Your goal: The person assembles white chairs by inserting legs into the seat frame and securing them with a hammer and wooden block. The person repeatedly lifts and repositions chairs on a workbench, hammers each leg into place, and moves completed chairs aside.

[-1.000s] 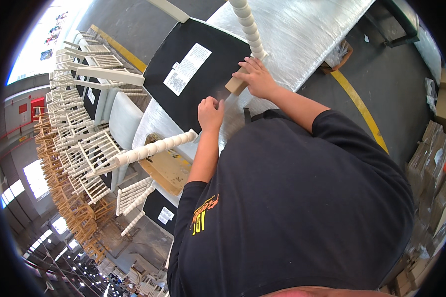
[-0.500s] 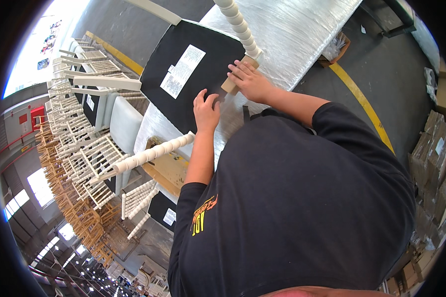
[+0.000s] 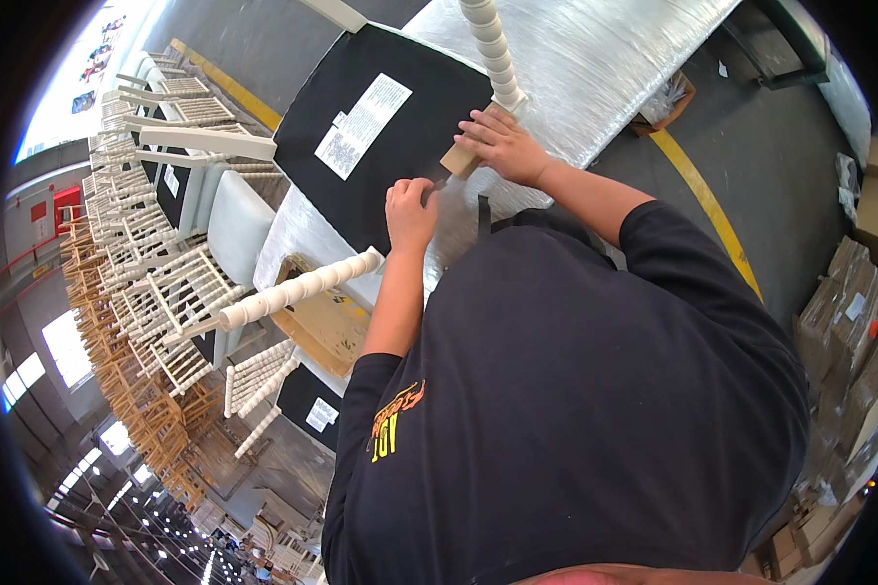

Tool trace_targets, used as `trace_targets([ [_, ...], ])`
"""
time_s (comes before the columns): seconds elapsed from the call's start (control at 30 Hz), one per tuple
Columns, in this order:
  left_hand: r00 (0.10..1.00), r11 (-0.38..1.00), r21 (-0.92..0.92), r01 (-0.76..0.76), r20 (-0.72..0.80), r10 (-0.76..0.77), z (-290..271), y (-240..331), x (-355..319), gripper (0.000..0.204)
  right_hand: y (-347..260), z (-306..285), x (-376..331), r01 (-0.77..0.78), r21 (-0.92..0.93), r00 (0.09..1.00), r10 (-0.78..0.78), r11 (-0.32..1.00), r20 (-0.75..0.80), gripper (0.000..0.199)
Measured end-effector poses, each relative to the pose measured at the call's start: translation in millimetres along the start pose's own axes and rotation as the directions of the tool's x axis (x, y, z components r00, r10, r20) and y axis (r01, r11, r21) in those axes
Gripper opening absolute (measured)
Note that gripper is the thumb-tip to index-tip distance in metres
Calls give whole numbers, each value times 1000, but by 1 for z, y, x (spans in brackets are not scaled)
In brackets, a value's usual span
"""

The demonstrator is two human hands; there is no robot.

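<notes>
An upturned chair lies before me, its black seat underside (image 3: 400,127) carrying a white printed label (image 3: 363,127). Turned cream legs (image 3: 302,288) rise at its near corners. Along the seat's near edge sits a brown rectangular block (image 3: 461,159), wood or cardboard. My right hand (image 3: 505,146) grips it from above, fingers laid over it close to the right leg. Just left of the block's end is my left hand (image 3: 412,214), its fingers curled in. A small dark thing shows at its fingertips, too blurred to name.
The chair rests on a table wrapped in shiny clear film (image 3: 576,68). Many cream chairs (image 3: 180,292) are stacked at left, beside a pale padded seat (image 3: 239,222). An open box (image 3: 668,102) stands on the floor at right, with flattened cardboard (image 3: 839,322) farther right.
My left hand has closed its fingers further beside the block's end. My right hand stays on the block, slightly shifted. The whole view has moved a little.
</notes>
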State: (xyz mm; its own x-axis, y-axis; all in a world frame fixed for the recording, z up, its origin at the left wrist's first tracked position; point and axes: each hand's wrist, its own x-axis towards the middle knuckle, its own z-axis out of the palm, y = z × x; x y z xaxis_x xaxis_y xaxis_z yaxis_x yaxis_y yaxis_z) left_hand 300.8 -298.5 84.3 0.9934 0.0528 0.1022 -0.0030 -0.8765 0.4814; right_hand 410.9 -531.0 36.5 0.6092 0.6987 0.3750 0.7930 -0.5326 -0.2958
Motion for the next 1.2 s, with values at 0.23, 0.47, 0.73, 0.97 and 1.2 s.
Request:
trace_targets([
  [0.23,999,997,-63,38,-36,-40,3,-1,-5,18,2,-3,3,11,26,1000,-12,1000,14,66],
  [0.47,999,998,-51,27,-40,-29,3,-2,-5,19,8,-10,9,8,67,998,-12,998,62,60],
  [0.73,997,997,-46,62,-48,-64,7,1,-6,18,-21,-7,13,-69,-2,995,69,998,72,51],
  [0.97,998,997,-65,40,-52,-43,7,2,-4,18,-8,3,8,-52,70,995,45,996,90,54],
  [1.2,996,996,-77,48,-68,-53,10,-1,-5,18,-2,-1,12,-24,102,992,12,995,123,53],
])
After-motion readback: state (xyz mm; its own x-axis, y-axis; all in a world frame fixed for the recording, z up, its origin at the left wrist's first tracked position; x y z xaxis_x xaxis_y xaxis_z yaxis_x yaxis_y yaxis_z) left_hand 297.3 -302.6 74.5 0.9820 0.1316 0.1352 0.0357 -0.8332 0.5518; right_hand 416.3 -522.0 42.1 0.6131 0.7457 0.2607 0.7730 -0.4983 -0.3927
